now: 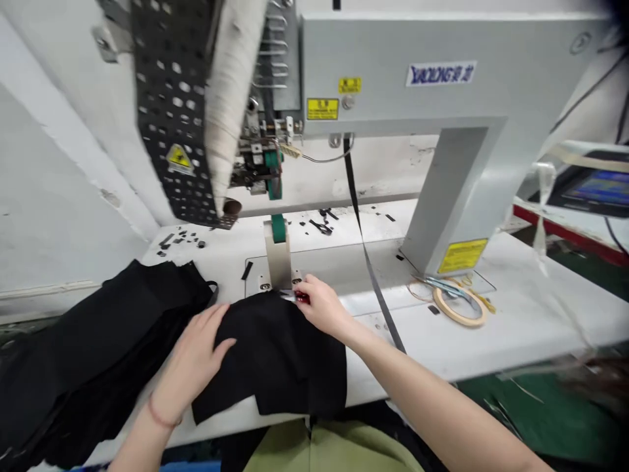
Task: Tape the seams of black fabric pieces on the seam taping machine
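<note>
A piece of black fabric lies on the white machine table, its far edge at the foot of the machine post. My left hand rests flat on the fabric's left side with its fingers stretched out. My right hand is at the fabric's far edge next to the post, its fingers pinched together on the edge. A small red thing shows at its fingertips; I cannot make out what it is.
A large grey machine arches over the table, with a perforated black guard and a white roller. A black tape hangs down across the table. A tape roll and scissors lie right. More black fabric is piled left.
</note>
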Available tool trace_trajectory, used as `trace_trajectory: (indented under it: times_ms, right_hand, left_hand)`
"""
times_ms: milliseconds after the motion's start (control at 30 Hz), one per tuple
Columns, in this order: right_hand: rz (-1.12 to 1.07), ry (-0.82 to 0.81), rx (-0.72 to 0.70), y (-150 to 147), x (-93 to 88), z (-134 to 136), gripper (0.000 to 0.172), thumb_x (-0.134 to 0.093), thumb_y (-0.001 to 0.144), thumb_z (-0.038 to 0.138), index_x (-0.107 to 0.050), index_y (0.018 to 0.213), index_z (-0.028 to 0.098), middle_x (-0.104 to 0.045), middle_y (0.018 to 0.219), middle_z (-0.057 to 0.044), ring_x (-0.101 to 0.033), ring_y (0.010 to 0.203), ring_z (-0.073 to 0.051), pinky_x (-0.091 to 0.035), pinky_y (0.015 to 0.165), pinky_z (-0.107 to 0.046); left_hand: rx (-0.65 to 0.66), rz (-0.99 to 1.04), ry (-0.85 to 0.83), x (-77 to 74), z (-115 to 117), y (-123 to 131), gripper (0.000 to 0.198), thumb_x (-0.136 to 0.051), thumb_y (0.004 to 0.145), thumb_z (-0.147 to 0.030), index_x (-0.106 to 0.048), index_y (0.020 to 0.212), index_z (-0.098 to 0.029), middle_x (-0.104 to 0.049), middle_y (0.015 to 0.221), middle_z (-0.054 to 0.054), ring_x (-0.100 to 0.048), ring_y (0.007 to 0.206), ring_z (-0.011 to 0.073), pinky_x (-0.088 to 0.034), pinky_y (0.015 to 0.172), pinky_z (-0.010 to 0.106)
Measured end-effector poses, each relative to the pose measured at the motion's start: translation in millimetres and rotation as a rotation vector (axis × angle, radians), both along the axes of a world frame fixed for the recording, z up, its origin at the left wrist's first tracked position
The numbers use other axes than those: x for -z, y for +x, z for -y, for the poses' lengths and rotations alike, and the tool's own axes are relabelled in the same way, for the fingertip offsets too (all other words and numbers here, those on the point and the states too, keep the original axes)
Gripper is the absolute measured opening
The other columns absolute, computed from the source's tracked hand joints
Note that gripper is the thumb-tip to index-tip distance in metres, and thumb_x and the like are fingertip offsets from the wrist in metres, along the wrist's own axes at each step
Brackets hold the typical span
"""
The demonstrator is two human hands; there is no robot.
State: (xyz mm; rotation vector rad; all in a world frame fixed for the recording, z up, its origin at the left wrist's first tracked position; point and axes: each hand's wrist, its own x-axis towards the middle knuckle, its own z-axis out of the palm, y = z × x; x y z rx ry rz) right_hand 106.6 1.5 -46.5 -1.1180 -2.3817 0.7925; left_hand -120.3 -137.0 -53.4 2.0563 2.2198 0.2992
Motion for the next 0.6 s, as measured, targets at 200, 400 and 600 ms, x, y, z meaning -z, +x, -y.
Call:
trace_trajectory:
  times_ms: [200,400,600]
  right_hand:
    - [-0.197,0.078,-0.154,8.8,-49.8,6.2,0.016,-0.051,0.083,0.02,-0.059,0.096,0.022,-0.06,0.089,-0.003,-0.057,0.078,-0.016,-0.043,0.069,-0.027]
    - [0.183,-0.15,0.102,-1.3,36.1,-38.2,0.029,-0.07,0.062,0.024,-0.062,0.089,0.018,-0.059,0.087,-0.005,-0.058,0.075,-0.02,-0.042,0.067,-0.029]
    - [-0.133,-0.19,0.059,20.9,13.7,-26.9,0.012,-0.06,0.073,0.029,-0.053,0.075,0.019,-0.053,0.076,0.0,-0.05,0.07,-0.015,-0.039,0.066,-0.027]
  left_hand:
    - [-0.05,0.051,-0.141,17.1,-39.3,-11.7,0.086,-0.067,0.073,-0.036,-0.026,0.144,-0.012,-0.049,0.129,0.016,-0.044,0.117,0.0304,-0.036,0.099,0.04]
    - [-0.108,0.043,-0.12,27.8,-42.3,-20.6,0.051,-0.073,0.066,-0.04,-0.064,0.105,-0.01,-0.06,0.097,0.015,-0.051,0.098,0.0335,-0.041,0.086,0.043]
    - [-0.089,0.172,-0.064,-18.7,10.3,-18.1,0.011,-0.054,0.083,-0.025,-0.059,0.09,-0.018,-0.063,0.088,0.003,-0.056,0.085,0.0196,-0.042,0.08,0.031]
